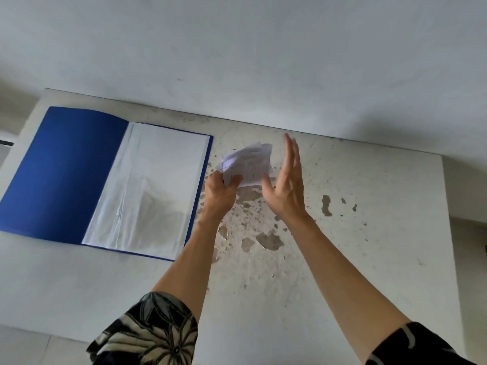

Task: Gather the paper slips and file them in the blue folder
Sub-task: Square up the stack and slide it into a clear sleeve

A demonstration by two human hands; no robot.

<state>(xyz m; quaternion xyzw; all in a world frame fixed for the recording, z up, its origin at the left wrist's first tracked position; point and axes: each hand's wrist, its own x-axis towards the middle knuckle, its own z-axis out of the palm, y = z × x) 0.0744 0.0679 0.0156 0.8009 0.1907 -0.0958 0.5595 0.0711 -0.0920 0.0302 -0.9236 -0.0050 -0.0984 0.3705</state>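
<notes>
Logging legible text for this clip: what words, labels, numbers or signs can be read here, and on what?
Paper slips in the left hand: faint printed lines and box-like marks, too small and blurred to read.
Blue folder, lying open: no text visible on the cover or the clear sleeve.
Table: only stains, no writing.
</notes>
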